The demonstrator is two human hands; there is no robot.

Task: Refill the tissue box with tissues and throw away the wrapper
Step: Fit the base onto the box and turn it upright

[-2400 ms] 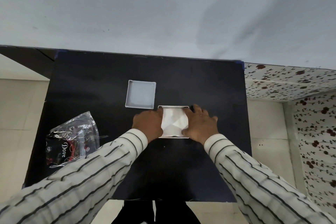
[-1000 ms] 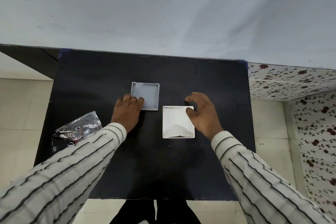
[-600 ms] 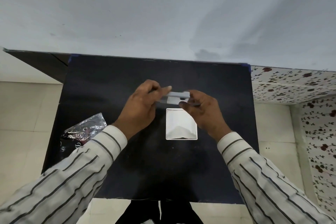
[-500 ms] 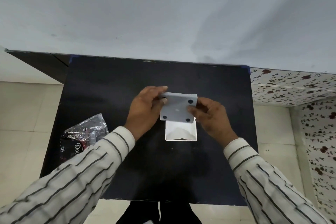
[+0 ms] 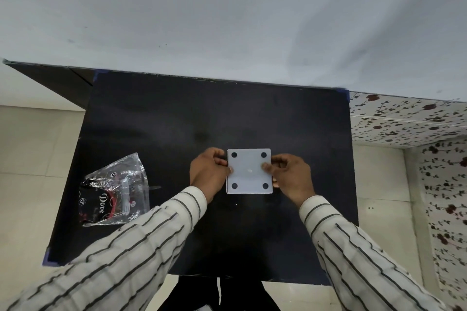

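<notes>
Two hands met over one grey square: our left hand (image 5: 209, 174) pinched the left edge of the tissue box base panel (image 5: 249, 170) and our right hand (image 5: 290, 177) pinched its right edge, each in a narrow grip of thumb and fingertips. Half a second before, we had carried this panel tilted above the open box, whose white tissues still showed beneath it; now it lay level and square over the box, its four dark round feet facing up, and the tissues were wholly covered. A second before that, the same panel had rested apart on the black table (image 5: 177, 118), up and to the left of the filled box. We judged the refill itself complete and the closing step nearly so, though from above we could not tell whether the panel had seated fully or merely rested on the rim. Well to the left, near the table's edge, the empty clear plastic wrapper (image 5: 115, 192) with dark printing lay crumpled and untouched, so its disposal remained to be done.
</notes>
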